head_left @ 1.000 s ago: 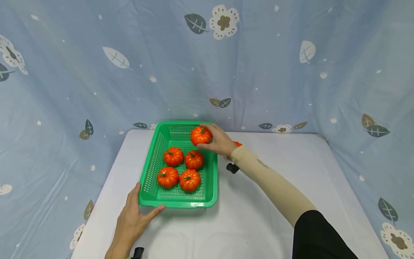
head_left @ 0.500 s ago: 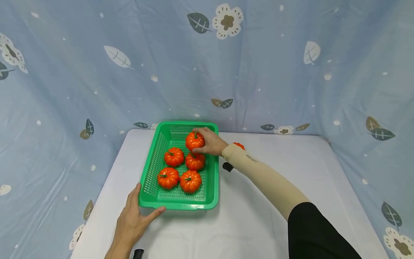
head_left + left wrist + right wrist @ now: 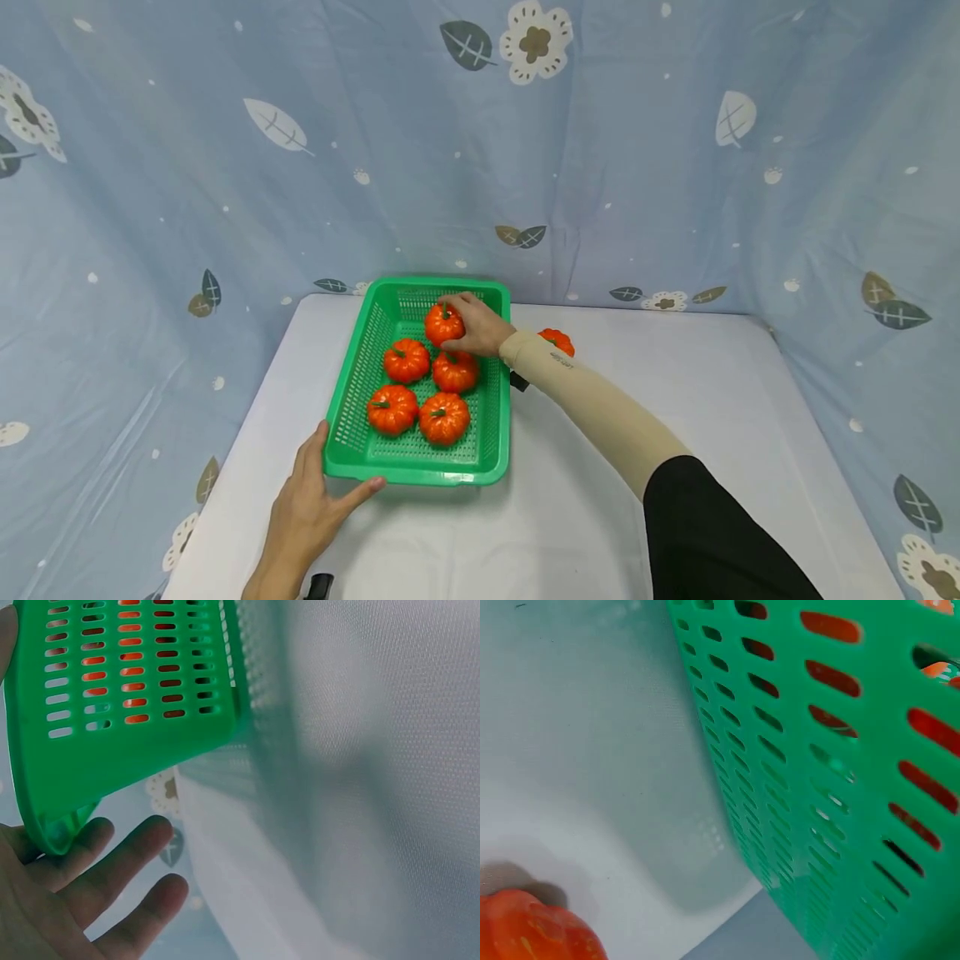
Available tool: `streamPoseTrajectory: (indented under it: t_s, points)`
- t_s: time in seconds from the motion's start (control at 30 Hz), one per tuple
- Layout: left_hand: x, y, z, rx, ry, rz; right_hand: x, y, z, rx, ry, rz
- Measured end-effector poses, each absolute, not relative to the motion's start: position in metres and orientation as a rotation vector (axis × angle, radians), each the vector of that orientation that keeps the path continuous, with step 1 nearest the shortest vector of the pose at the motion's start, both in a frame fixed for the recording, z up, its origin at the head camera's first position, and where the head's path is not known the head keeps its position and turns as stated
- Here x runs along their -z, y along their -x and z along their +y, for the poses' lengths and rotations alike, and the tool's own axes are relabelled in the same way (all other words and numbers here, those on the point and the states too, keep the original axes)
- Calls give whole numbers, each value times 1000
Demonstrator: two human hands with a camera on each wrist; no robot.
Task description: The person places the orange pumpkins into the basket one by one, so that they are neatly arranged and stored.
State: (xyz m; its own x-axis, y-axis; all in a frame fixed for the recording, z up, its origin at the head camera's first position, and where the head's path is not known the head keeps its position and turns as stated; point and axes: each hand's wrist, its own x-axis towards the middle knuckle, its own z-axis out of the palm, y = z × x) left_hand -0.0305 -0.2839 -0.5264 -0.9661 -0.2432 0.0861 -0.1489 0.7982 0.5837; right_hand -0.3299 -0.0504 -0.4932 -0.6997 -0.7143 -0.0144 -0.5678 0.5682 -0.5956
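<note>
Right hand (image 3: 480, 327) grips a small orange plastic pumpkin (image 3: 442, 324) at the far end of the green slotted plastic basket (image 3: 411, 468). Left hand (image 3: 307, 508), fingers spread, steadies the basket's near-left corner.

The right arm, in a beige sleeve under black, stretches forward and to the left; its right hand (image 3: 474, 323) curls its fingers in a closed grip. The left hand (image 3: 307, 508) lies flat, fingers straight and spread, thumb angled forward.
</note>
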Motion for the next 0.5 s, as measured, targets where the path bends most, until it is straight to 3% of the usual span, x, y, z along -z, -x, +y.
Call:
streamPoseTrajectory:
  t_s: [0.5]
  points:
    - [529,30,-284,889,-290,-2798,507,345,-64,774,1160,2502]
